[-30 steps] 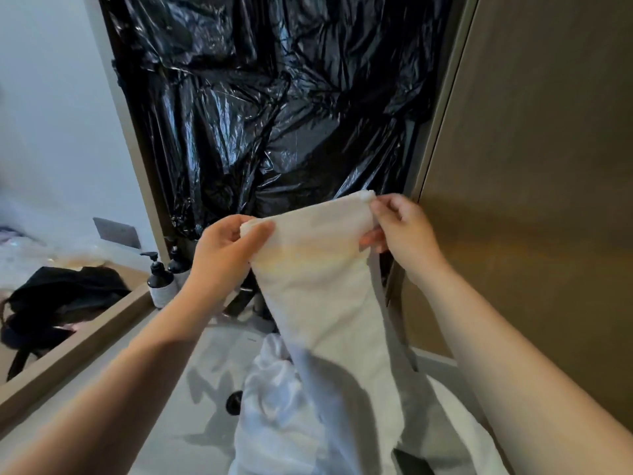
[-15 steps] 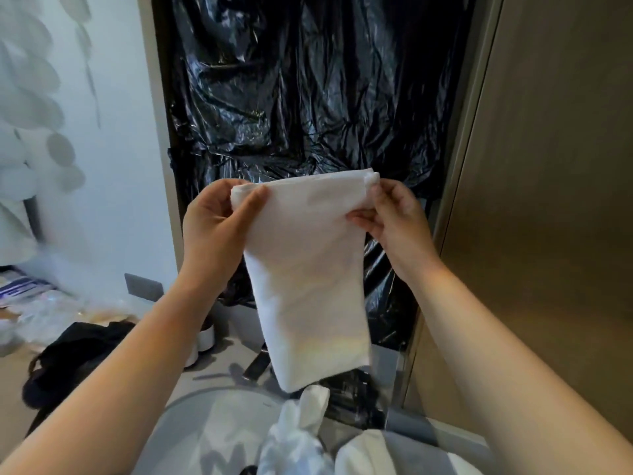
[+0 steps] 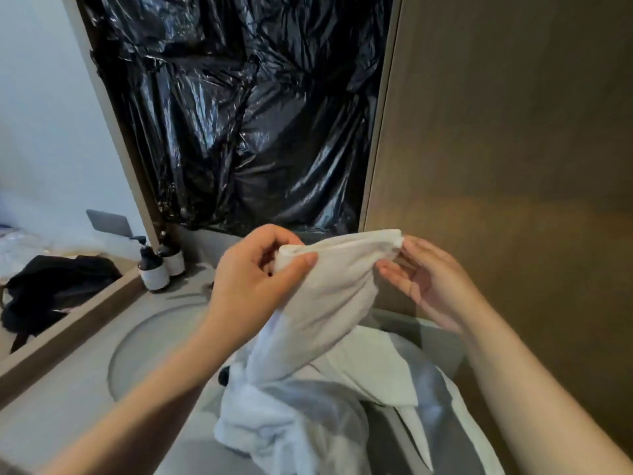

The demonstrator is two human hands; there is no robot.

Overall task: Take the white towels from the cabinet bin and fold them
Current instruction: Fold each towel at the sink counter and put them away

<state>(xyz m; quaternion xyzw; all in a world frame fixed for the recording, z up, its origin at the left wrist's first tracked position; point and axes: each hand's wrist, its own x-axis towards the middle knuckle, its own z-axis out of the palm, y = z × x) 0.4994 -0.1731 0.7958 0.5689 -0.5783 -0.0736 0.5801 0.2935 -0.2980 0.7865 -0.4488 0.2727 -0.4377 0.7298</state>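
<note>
A folded white towel (image 3: 329, 289) hangs in front of me, just above a pile of white towels (image 3: 308, 416). My left hand (image 3: 253, 279) grips its top left corner, thumb in front and fingers curled behind. At the top right corner my right hand (image 3: 424, 279) has its fingers nearly straight, with the fingertips touching the towel's edge. The towel's lower part drapes down and to the left into the pile.
The pile lies over a round basin (image 3: 147, 341) in a grey counter (image 3: 54, 406). Black plastic sheeting (image 3: 246, 114) fills the open cabinet ahead. A brown cabinet door (image 3: 513, 149) stands to the right. Two pump bottles (image 3: 154, 269) and a black garment (image 3: 51, 286) are on the left.
The towel and both hands have come down from chest height to just above the pile. The towel's lower end now rests on the pile. My right hand's pinch has loosened to nearly straight fingers.
</note>
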